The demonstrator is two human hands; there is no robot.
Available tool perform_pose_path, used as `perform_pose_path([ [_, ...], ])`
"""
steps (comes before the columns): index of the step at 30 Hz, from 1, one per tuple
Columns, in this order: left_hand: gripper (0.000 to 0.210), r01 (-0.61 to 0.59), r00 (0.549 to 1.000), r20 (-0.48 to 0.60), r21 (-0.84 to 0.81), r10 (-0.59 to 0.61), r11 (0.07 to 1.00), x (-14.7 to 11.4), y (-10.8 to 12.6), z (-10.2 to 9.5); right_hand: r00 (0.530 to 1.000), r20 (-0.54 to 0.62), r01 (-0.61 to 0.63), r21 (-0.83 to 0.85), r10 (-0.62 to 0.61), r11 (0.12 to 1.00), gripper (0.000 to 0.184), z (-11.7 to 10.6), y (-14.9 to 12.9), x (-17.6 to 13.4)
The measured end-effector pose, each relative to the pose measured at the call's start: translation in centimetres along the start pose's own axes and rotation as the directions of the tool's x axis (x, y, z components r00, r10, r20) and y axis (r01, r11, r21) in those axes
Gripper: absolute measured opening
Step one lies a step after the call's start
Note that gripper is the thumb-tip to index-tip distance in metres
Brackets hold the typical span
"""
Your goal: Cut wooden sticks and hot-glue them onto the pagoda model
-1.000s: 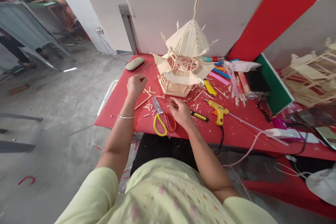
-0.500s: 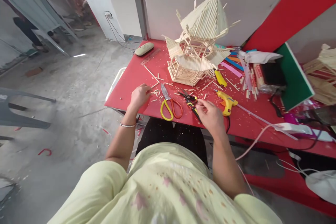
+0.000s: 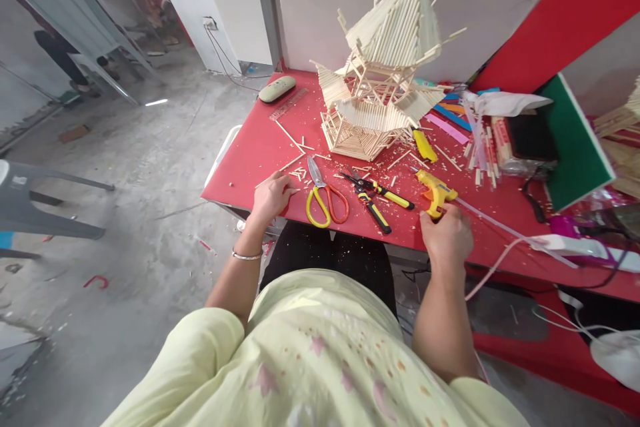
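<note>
My right hand (image 3: 447,237) is closed around the handle of a yellow hot glue gun (image 3: 433,188), which lies on the red table with its nozzle pointing away to the left. At the table's front left, my left hand (image 3: 273,199) is closed in a pinch; whatever its fingertips hold is too small to make out. Between the hands lie scissors (image 3: 323,197) with one yellow and one red handle, and black-and-yellow pliers (image 3: 373,200) with their handles spread. Behind them stands a pagoda-like model (image 3: 380,73) built of thin wooden sticks.
Cut stick pieces (image 3: 300,175) litter the red table (image 3: 240,173). A yellow utility knife (image 3: 424,145) lies beside the model. A glasses case (image 3: 277,89) sits at the back left. On the right are a green board (image 3: 575,140), a power strip (image 3: 565,245) and cables.
My right hand has left the pliers, moved right and closed on the glue gun's handle. The pliers now lie free. My left hand has shifted slightly right and nearer to me.
</note>
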State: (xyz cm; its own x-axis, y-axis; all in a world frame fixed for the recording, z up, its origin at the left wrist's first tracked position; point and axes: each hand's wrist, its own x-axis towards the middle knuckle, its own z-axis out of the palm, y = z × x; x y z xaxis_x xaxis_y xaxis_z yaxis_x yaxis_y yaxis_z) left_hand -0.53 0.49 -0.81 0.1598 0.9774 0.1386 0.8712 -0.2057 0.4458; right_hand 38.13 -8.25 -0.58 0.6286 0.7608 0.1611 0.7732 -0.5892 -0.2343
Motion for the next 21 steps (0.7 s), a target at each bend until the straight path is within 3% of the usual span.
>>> perform_pose_path([
  [3, 0.013, 0.008, 0.998, -0.062, -0.044, -0.011, 0.999, -0.1, 0.0, 0.6, 0.993, 0.106, -0.045, 0.012, 0.043, 0.999, 0.043, 0.0, 0.8, 1.0],
  [5, 0.012, 0.032, 0.994, -0.094, -0.222, -0.054, 0.974, 0.0, 0.0, 0.8, 0.98, 0.199, -0.038, 0.035, 0.03, 0.999, 0.039, -0.3, 1.6, 1.6],
  [8, 0.012, 0.114, 0.977, -0.091, -0.533, -0.192, 0.838, 0.6, 0.3, 0.7, 0.963, 0.268, -0.004, 0.079, -0.017, 0.997, 0.04, -1.1, 2.3, 2.3],
  [11, 0.018, 0.117, 0.962, -0.099, -0.691, -0.254, 0.713, 1.5, 1.2, 0.0, 0.962, 0.274, -0.007, 0.034, -0.002, 0.999, 0.055, -1.9, 1.7, 2.9],
  [14, 0.023, 0.09, 0.955, -0.122, -0.748, -0.27, 0.658, 2.5, 2.8, -1.5, 0.967, 0.247, -0.066, -0.003, 0.065, 0.998, 0.072, -2.1, 0.1, 3.6],
  [18, 0.021, 0.002, 0.953, -0.191, -0.771, -0.235, 0.637, 4.0, 5.3, -3.6, 0.967, 0.188, -0.21, 0.204, 0.173, 0.956, 0.049, -0.8, -0.9, 4.8],
  [21, 0.024, -0.051, 0.94, -0.242, -0.797, -0.241, 0.602, 5.3, 7.0, -4.7, 0.968, 0.168, -0.237, 0.346, 0.189, 0.908, 0.035, 0.2, -0.1, 5.1],
])
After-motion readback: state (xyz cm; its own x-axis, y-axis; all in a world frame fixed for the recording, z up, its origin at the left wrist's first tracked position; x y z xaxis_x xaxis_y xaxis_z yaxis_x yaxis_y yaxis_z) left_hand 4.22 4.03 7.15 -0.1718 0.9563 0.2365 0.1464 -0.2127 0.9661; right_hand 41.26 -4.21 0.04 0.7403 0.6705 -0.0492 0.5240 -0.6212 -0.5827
